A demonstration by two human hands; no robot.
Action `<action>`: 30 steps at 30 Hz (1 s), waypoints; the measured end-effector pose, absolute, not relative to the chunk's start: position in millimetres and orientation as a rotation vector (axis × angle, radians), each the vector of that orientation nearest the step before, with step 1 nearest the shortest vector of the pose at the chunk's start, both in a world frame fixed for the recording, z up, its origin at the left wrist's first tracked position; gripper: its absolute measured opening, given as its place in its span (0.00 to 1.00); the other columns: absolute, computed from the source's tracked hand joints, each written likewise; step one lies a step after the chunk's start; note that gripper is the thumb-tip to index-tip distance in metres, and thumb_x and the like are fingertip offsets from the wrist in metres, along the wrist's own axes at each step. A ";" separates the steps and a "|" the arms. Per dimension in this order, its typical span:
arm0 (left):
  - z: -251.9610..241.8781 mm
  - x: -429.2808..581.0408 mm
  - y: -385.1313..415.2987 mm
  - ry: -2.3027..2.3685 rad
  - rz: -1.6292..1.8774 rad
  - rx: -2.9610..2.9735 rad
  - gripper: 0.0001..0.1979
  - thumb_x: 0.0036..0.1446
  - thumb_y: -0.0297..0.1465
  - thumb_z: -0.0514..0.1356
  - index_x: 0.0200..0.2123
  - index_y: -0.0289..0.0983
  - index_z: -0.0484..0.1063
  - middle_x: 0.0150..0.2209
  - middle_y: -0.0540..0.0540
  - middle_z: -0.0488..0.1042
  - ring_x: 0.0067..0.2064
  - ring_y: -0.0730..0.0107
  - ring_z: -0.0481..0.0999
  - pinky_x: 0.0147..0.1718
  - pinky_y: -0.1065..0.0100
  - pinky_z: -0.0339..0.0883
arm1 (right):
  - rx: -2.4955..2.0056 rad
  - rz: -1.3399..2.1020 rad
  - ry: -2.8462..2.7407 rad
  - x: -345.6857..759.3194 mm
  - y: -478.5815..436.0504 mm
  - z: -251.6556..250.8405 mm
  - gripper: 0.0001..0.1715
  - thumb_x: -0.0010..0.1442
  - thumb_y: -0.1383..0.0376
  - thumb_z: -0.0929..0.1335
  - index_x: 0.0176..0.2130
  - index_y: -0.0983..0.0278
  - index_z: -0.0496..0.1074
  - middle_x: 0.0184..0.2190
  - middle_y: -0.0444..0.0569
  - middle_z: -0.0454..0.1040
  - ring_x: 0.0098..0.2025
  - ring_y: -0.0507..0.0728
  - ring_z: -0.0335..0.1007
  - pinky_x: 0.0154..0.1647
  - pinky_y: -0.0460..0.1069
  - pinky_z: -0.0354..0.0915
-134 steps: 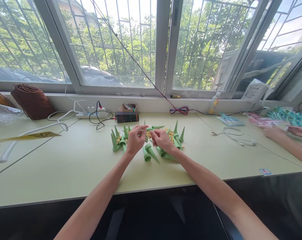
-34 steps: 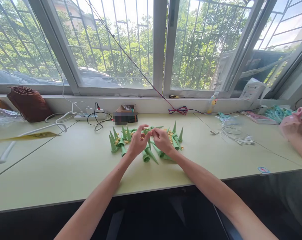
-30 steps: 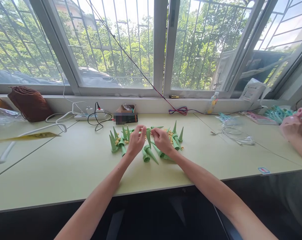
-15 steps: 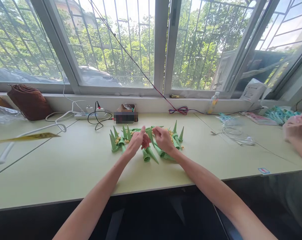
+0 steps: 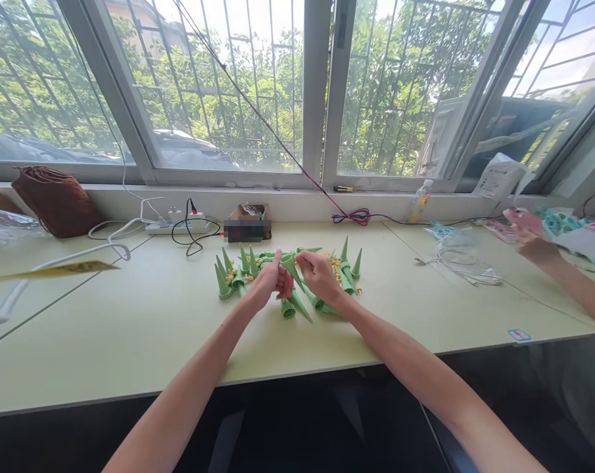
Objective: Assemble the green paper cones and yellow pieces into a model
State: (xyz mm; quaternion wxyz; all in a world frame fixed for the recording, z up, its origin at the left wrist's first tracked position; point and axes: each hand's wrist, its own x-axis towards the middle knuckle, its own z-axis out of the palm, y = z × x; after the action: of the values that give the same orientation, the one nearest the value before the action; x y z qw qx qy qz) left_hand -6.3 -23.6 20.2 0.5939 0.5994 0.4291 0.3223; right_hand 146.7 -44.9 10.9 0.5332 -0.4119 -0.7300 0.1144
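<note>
A green cone point(image 5: 290, 268) is tilted between my hands, its wide opening up and its tip pointing down to the right. My left hand point(image 5: 273, 279) is closed on it from the left. At the cone's rim is my right hand point(image 5: 318, 270), its fingers pinched together; whatever they hold is too small to name. Several more green cones stand or lie around on the table, among them an upright one point(image 5: 223, 284) at the left and a lying one point(image 5: 288, 309) in front. Small yellow pieces point(image 5: 336, 264) are scattered among the cones.
Behind the cones sits a small open box point(image 5: 248, 223), with a power strip point(image 5: 183, 225) to its left. A bottle point(image 5: 419, 202) and white cables point(image 5: 457, 266) are at the right. Another person's hand point(image 5: 531, 240) holds something pink at the far right.
The cone and my right hand have shifted slightly left, and the hand is now at the rim. At the far right the other person's hand has moved left.
</note>
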 end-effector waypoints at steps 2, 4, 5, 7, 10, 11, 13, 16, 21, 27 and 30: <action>20.7 -6.6 -24.2 0.980 0.729 1.397 0.43 0.57 0.61 0.40 0.13 0.32 0.70 0.14 0.37 0.69 0.14 0.70 0.64 0.14 0.70 0.49 | -0.992 0.284 -1.740 147.4 -43.3 9.9 0.20 0.68 0.59 0.58 0.25 0.63 0.60 0.20 0.41 0.59 0.24 0.50 0.50 0.28 0.46 0.51; 21.7 -6.5 -25.0 0.965 0.721 1.405 0.43 0.57 0.61 0.40 0.13 0.32 0.70 0.15 0.37 0.70 0.14 0.70 0.64 0.15 0.70 0.49 | -0.999 0.295 -1.740 148.4 -41.5 9.1 0.21 0.68 0.58 0.58 0.25 0.63 0.60 0.20 0.40 0.58 0.24 0.50 0.49 0.28 0.46 0.50; 22.3 -6.3 -25.6 0.962 0.719 1.407 0.43 0.58 0.61 0.40 0.14 0.32 0.70 0.15 0.36 0.71 0.14 0.70 0.65 0.15 0.70 0.50 | -0.999 0.300 -1.741 149.0 -40.7 8.8 0.21 0.67 0.57 0.59 0.25 0.63 0.60 0.20 0.40 0.57 0.24 0.50 0.49 0.28 0.46 0.50; 23.7 -5.7 -27.1 0.969 0.718 1.404 0.42 0.58 0.60 0.41 0.15 0.32 0.71 0.17 0.36 0.72 0.15 0.70 0.65 0.16 0.70 0.51 | -0.997 0.307 -1.745 150.5 -39.2 8.3 0.21 0.67 0.57 0.59 0.25 0.63 0.60 0.20 0.40 0.56 0.24 0.50 0.48 0.27 0.46 0.50; 25.3 -4.9 -28.8 0.985 0.717 1.402 0.41 0.58 0.59 0.42 0.17 0.31 0.72 0.19 0.34 0.74 0.16 0.70 0.67 0.17 0.69 0.53 | -0.994 0.320 -1.750 152.4 -37.6 7.8 0.21 0.67 0.56 0.59 0.25 0.63 0.60 0.19 0.40 0.55 0.23 0.50 0.47 0.27 0.46 0.49; 25.5 -4.7 -28.9 0.986 0.716 1.403 0.40 0.58 0.59 0.43 0.18 0.30 0.73 0.20 0.34 0.75 0.16 0.70 0.67 0.17 0.69 0.53 | -0.994 0.327 -1.750 152.8 -37.3 7.7 0.21 0.67 0.56 0.59 0.25 0.63 0.60 0.19 0.40 0.55 0.23 0.50 0.47 0.27 0.46 0.49; 25.5 -4.7 -28.7 0.980 0.712 1.405 0.40 0.58 0.58 0.44 0.19 0.30 0.74 0.21 0.33 0.76 0.17 0.69 0.68 0.17 0.69 0.54 | -0.999 0.337 -1.748 153.3 -37.0 7.9 0.21 0.67 0.56 0.59 0.25 0.63 0.60 0.19 0.39 0.54 0.23 0.50 0.47 0.26 0.46 0.49; 24.7 -4.9 -27.4 0.968 0.717 1.398 0.38 0.59 0.57 0.45 0.20 0.30 0.75 0.23 0.33 0.77 0.18 0.69 0.68 0.18 0.69 0.56 | -1.006 0.342 -1.746 153.4 -37.3 9.0 0.21 0.67 0.57 0.59 0.24 0.63 0.59 0.19 0.39 0.54 0.23 0.50 0.47 0.26 0.46 0.48; 24.2 -5.3 -26.2 0.954 0.732 1.357 0.36 0.59 0.55 0.47 0.21 0.30 0.75 0.23 0.33 0.77 0.18 0.70 0.68 0.18 0.70 0.56 | -1.020 0.343 -1.746 153.0 -38.7 11.7 0.22 0.66 0.56 0.59 0.24 0.63 0.58 0.19 0.39 0.54 0.24 0.49 0.46 0.26 0.45 0.48; 25.0 -7.3 -26.2 0.911 0.674 1.322 0.36 0.58 0.56 0.47 0.19 0.30 0.75 0.22 0.33 0.76 0.18 0.70 0.68 0.18 0.69 0.56 | -1.020 0.343 -1.756 152.6 -39.8 12.3 0.22 0.66 0.55 0.59 0.24 0.63 0.58 0.19 0.39 0.55 0.23 0.49 0.46 0.26 0.45 0.48; 24.2 -8.6 -25.4 0.881 0.647 1.320 0.37 0.58 0.55 0.46 0.19 0.30 0.74 0.21 0.33 0.76 0.16 0.70 0.67 0.16 0.70 0.54 | -1.026 0.341 -1.767 152.8 -40.3 11.4 0.23 0.67 0.54 0.58 0.24 0.62 0.58 0.19 0.39 0.55 0.23 0.49 0.47 0.26 0.45 0.48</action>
State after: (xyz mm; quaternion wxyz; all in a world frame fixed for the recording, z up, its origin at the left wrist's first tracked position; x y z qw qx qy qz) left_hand -8.6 -25.4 24.2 0.6550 0.5820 0.3884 0.2853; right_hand 152.8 -40.3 11.4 0.5099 -0.4260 -0.7338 0.1415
